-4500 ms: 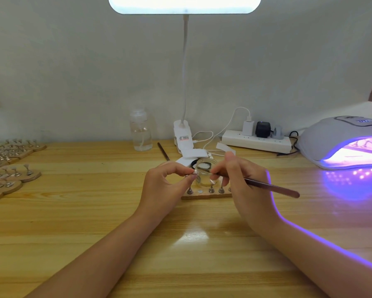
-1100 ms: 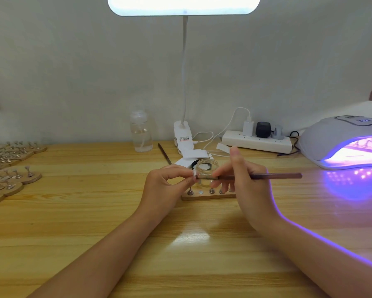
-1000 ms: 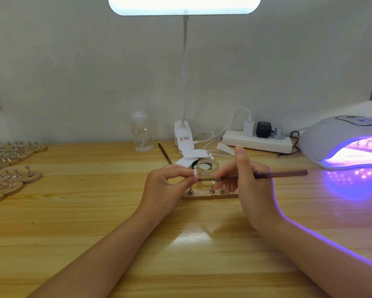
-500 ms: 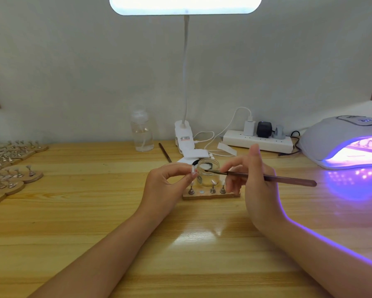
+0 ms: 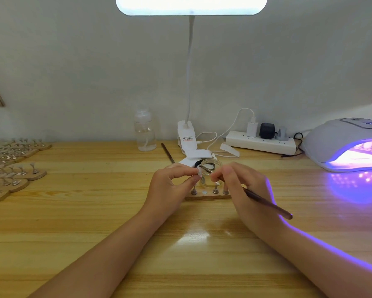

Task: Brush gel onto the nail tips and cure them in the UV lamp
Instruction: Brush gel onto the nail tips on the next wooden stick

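The right hand (image 5: 248,188) has swung the brush (image 5: 264,201) handle down toward the person.

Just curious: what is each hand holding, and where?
The left hand pinches a nail tip between its fingertips. The right hand holds a brush near its bristle end.

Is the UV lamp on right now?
On. The UV lamp glows purple inside its opening and casts purple light onto the table in front of it.
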